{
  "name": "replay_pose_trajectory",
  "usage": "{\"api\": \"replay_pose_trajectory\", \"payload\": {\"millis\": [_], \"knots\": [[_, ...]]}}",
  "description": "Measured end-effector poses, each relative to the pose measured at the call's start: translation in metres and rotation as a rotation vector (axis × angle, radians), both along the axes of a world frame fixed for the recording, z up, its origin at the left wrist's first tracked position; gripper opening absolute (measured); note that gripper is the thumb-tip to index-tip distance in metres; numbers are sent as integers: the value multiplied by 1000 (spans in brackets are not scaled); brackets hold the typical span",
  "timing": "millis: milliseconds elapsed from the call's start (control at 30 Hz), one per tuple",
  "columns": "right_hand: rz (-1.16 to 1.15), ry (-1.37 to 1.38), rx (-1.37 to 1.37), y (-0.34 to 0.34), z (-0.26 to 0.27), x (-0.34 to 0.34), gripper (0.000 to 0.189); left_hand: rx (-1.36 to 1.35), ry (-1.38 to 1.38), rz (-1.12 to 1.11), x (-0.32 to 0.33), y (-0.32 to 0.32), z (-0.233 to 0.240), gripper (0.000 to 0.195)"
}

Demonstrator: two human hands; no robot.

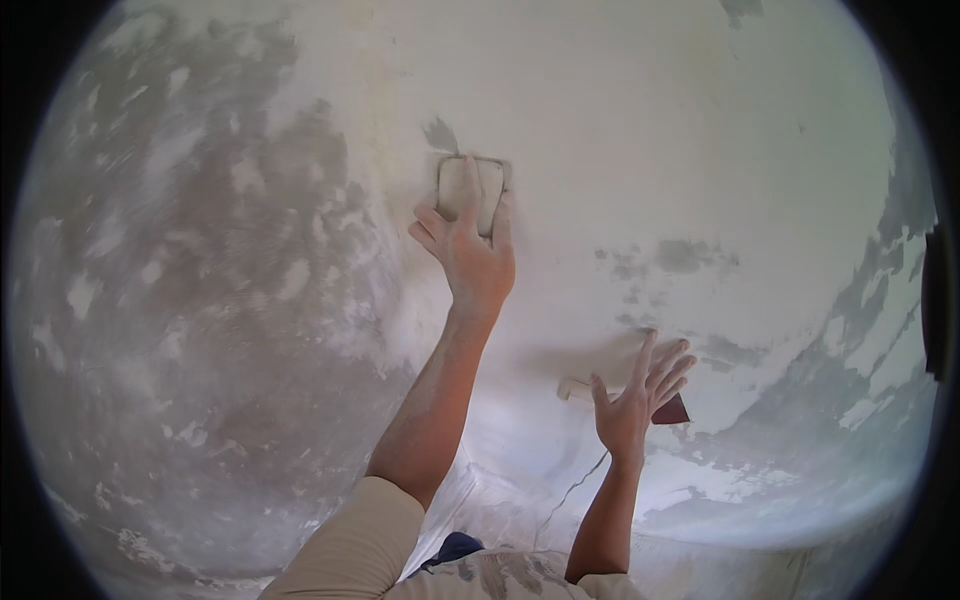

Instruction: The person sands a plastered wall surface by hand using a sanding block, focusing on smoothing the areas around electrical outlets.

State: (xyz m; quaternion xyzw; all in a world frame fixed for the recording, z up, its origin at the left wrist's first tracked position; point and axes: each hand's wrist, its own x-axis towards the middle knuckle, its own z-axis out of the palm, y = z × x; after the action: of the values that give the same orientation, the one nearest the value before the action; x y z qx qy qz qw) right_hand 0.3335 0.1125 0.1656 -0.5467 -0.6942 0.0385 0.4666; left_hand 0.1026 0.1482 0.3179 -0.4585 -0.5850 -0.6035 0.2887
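My left hand (478, 251) presses a pale, round-cornered square pad (452, 184), perhaps folded sandpaper, flat on the plastered wall (600, 135). One finger lies along its middle, the thumb is at its right side, and the other fingers are off to the left. Lower and to the right, my right hand (634, 405) is at the wall with fingers spread. Behind its palm is what looks like a piece of sandpaper (671, 410); a dark red corner shows on the right and a pale end on the left. The palm hides its middle.
On the left, the wall has a grey, patchy area (210, 360) with pale plaster smears. Grey marks (682, 255) lie above my right hand. A thin dark line (574, 491), a cord or crack, runs below it. A dark object (937, 300) stands at the right rim.
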Motion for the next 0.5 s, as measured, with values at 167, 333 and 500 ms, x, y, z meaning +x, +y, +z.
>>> {"api": "replay_pose_trajectory", "payload": {"millis": [167,333,500], "knots": [[-6,-39,-19,4,-7,-3,114,-49,120,-16,2,-10,-75,66],[8,-62,-18,3,-9,-9,110,-101,132,-72,1,-22,-88,67],[-48,29,29,-23,14,-29,103,-344,-116,-357,-3,-60,-68,64]]}}
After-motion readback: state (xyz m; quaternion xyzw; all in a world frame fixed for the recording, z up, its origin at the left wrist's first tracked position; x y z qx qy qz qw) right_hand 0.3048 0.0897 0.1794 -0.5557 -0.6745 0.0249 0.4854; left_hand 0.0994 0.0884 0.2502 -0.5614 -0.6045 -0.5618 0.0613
